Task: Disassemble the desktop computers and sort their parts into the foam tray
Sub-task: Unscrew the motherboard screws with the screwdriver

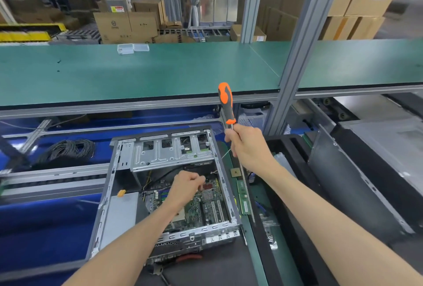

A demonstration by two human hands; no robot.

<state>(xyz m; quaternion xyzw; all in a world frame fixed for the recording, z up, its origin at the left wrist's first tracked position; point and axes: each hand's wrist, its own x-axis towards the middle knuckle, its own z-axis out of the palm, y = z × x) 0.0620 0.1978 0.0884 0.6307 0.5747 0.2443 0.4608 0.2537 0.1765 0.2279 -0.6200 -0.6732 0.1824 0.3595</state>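
Inside the computer case (160,194), the left hand (186,186) pinched something small above the fragile motherboard (206,208), best held by its edges; the right hand (246,146) gripped a screwdriver (226,102).

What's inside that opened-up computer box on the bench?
Inside the computer case: a green motherboard, a silver drive cage, a grey power supply and cables. The left hand and forearm cover part of the board.

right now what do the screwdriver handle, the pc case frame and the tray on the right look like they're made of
Screwdriver: the handle looks like moulded plastic or rubber, orange and dark grey, matte; the shaft is thin bright metal. Computer case: bare sheet metal, probably steel, with a dull silver shine, punched slots and folded edges. Foam tray: black, matte, thick soft-looking walls, likely foam.
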